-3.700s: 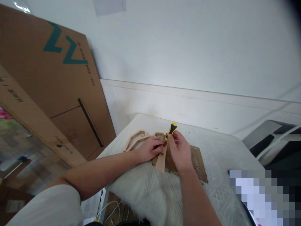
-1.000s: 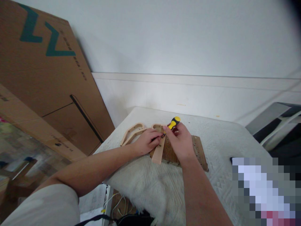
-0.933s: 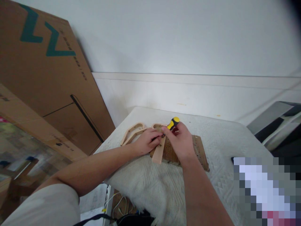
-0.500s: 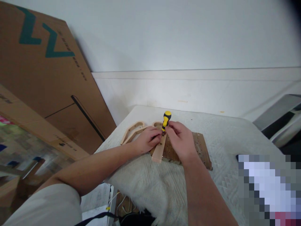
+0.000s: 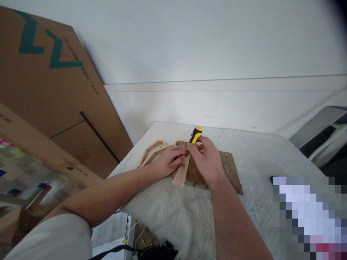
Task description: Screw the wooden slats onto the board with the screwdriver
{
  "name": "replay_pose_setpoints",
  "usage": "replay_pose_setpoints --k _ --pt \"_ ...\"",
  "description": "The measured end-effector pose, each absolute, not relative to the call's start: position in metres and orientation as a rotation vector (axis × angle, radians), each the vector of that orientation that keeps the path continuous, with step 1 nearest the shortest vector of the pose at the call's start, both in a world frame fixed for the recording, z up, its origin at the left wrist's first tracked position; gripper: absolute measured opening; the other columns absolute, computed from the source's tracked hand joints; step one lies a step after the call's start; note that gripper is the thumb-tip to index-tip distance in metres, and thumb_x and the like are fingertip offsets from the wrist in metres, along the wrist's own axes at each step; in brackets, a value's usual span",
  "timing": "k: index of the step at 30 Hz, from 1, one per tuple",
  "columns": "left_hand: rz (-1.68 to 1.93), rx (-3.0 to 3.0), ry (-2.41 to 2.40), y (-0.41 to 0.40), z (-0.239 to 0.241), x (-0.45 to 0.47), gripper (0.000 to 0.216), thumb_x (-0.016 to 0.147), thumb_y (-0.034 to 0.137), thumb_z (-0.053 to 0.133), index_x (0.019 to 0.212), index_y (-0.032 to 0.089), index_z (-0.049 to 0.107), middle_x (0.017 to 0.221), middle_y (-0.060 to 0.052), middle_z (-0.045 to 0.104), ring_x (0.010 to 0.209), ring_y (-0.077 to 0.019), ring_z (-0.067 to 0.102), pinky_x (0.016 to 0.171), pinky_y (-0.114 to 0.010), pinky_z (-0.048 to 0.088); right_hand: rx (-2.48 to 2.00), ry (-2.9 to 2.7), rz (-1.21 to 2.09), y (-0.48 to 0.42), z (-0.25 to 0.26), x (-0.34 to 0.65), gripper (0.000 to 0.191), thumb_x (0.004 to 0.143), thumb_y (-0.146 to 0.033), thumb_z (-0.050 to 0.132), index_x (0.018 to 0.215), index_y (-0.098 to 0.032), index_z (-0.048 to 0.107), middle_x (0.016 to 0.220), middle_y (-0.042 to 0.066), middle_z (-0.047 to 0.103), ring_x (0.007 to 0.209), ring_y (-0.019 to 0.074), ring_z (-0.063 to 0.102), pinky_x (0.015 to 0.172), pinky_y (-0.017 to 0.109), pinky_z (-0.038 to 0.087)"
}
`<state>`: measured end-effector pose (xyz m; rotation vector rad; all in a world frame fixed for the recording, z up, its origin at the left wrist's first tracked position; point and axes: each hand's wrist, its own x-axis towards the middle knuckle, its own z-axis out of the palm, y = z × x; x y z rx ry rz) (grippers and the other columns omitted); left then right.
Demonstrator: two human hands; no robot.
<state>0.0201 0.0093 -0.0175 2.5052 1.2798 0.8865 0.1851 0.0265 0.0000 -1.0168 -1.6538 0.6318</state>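
Screwdriver [image 5: 195,133] in right hand [image 5: 207,162], tip down on a wood strip [image 5: 180,175] over a brown board [image 5: 227,169] on the bed [image 5: 257,155].
Yellow-and-black handle sticks up above the fingers, tilted a bit to the right; right hand fingers pressed together around the lower handle and shaft; left hand [image 5: 168,164] just beside it, fingers curled and pinching the wood strip right at the tip; the tip and whatever is under it are too small to make out; strip lies slanted across the left end of the board, which is full of small holes; curved wood pieces [image 5: 151,150] lie just left of the left hand; fuzzy white blanket [image 5: 168,213] under both forearms at the near edge; big cardboard box [image 5: 54,101] leans on the wall at left.
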Motion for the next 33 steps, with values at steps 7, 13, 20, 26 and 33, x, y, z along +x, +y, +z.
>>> replay_pose_setpoints --k 7,13,20,26,33 --pt "0.896 2.514 1.290 0.0097 -0.0170 0.0199 0.026 0.093 0.026 0.041 0.094 0.014 0.064 0.082 -0.007 0.064 0.081 -0.0183 0.054 0.077 -0.031 0.042 -1.105 -1.546 0.668 0.0272 0.0024 0.1851 0.034 0.073 -0.051 0.065 0.083 -0.018 0.059 0.084 0.005 0.062 0.062 0.0151 0.051 0.066 0.033 0.045" --pt "0.911 2.535 1.266 0.0109 -0.0171 0.0193 0.027 0.093 0.026 0.041 0.090 0.014 0.064 0.083 -0.008 0.064 0.081 -0.0182 0.055 0.077 -0.030 0.042 -1.045 -1.587 0.802 0.0229 0.0026 0.1832 0.034 0.078 -0.047 0.060 0.095 -0.018 0.063 0.083 0.005 0.065 0.067 0.0174 0.056 0.066 0.033 0.045" --pt "0.949 2.546 1.241 0.0124 -0.0209 0.0186 0.027 0.094 0.026 0.041 0.097 0.013 0.065 0.089 -0.009 0.066 0.085 -0.0186 0.056 0.079 -0.031 0.043 -1.166 -1.588 0.660 0.0268 0.0022 0.1857 0.035 0.072 -0.052 0.066 0.075 -0.018 0.062 0.069 0.003 0.060 0.061 0.0167 0.053 0.063 0.032 0.042" --pt "0.943 2.540 1.231 0.0132 -0.0205 0.0185 0.028 0.093 0.026 0.041 0.091 0.013 0.066 0.088 -0.009 0.065 0.085 -0.0195 0.057 0.080 -0.032 0.044 -0.979 -1.685 0.650 0.0211 0.0045 0.1850 0.025 0.079 -0.043 0.059 0.081 -0.019 0.068 0.078 0.005 0.064 0.076 0.0202 0.059 0.072 0.034 0.045" --pt "0.946 2.538 1.242 0.0128 -0.0219 0.0173 0.027 0.093 0.027 0.042 0.098 0.014 0.066 0.087 -0.008 0.066 0.083 -0.0190 0.056 0.079 -0.032 0.044 -1.004 -1.467 0.824 0.0190 0.0076 0.1839 0.027 0.074 -0.045 0.066 0.081 -0.020 0.066 0.080 0.004 0.067 0.077 0.0195 0.061 0.074 0.034 0.046"
